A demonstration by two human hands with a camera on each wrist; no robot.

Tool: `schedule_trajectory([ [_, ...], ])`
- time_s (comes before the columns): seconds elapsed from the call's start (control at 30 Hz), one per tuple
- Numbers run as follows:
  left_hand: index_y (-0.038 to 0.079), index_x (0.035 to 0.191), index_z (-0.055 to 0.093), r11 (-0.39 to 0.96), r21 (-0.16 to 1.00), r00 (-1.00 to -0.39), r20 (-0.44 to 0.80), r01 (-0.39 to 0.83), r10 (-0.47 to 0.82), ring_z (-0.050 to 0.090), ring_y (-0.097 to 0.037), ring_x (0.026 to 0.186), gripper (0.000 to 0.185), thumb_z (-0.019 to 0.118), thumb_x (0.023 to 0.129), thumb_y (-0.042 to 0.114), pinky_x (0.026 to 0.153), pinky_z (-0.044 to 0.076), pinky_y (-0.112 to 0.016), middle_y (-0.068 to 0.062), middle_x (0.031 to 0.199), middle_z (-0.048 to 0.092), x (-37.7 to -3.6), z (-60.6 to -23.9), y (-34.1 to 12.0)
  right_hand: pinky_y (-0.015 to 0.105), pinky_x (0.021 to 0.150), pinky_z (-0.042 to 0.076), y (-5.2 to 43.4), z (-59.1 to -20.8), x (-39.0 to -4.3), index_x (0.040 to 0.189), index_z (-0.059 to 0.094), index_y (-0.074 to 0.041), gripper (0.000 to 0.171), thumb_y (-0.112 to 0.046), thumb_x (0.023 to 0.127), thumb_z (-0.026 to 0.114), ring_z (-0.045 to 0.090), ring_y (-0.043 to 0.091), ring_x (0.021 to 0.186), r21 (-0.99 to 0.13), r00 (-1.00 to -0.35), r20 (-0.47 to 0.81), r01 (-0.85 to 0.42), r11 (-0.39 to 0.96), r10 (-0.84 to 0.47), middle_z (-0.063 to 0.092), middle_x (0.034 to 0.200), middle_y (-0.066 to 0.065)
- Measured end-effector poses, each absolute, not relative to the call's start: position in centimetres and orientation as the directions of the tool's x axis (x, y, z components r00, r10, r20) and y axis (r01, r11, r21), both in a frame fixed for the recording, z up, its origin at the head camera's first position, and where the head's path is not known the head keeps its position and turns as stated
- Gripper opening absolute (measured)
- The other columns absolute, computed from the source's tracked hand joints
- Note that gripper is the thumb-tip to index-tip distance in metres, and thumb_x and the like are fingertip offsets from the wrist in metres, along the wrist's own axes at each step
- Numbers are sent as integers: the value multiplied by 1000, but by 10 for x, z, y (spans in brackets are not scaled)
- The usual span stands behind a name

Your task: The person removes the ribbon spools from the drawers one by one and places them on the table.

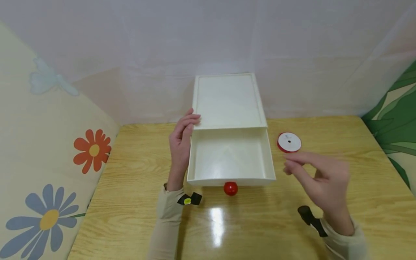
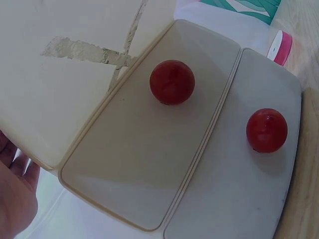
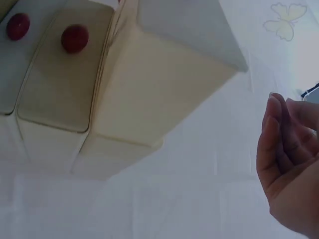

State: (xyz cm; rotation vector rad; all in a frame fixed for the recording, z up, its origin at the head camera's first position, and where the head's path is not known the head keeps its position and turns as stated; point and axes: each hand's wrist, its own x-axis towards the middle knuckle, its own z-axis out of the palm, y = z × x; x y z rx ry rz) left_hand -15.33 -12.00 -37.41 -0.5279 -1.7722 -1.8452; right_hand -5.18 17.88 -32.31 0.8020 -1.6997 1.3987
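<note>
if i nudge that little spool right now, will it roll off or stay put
It would probably slide rather than roll, since the spool lies flat with its white face up. Stood on its round red rim, it would likely roll. It looks light, being small beside the drawer box.

Red flower (image 1: 94, 150) near blue flower (image 1: 49, 219)

A staged tabletop setting is suggested: a wood-grain table (image 1: 130, 202) is backed by a pale sheet (image 1: 162, 36) and flanked by 2 decorated panels (image 1: 19, 126), 1 patterned with large flowers (image 1: 94, 150) and 1 with green leaves (image 1: 403, 119).
</note>
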Motion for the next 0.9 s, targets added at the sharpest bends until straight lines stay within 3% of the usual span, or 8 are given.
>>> schedule_trajectory([
  [0.17,-17,103,65,-5,775,-771,629,632,-100,49,-30,141,24,47,105,-2,123,34,-45,9,119,71,-155,-376,-121,9,62,53,159,-322,-46,78,77,7,31,-20,95,79,69,7,63,-361,-380,921,-916,178,-84,76,75,8],
  [0.4,-18,104,64,-20,771,-769,632,636,-91,49,-31,142,23,47,105,-2,123,34,-45,8,120,70,-156,-375,-119,13,54,53,140,-333,-40,87,78,4,29,-21,100,71,65,8,57,-326,-379,883,-920,218,-277,75,76,9],
  [0.6,-17,105,65,-29,768,-767,635,639,-91,49,-31,141,22,48,105,-3,123,35,-45,0,120,72,-155,-375,-119,14,49,52,126,-341,-32,94,78,-4,25,-22,105,64,67,8,59,-197,-319,865,-926,321,-388,74,78,1],
  [0.7,-18,105,65,-38,769,-769,634,638,-86,49,-31,141,21,48,105,-5,123,34,-44,-8,120,72,-155,-376,-119,18,52,57,123,-344,-28,98,78,-3,28,-23,107,60,71,11,63,-191,-336,838,-918,347,-430,77,83,3],
  [0.9,-17,107,65,-34,781,-780,619,624,-91,48,-29,142,22,47,105,-5,123,34,-43,-14,121,71,-155,-377,-120,10,48,49,116,-355,-22,111,76,-3,35,-29,110,53,58,4,54,-265,-455,742,-873,408,-492,77,86,4],
])
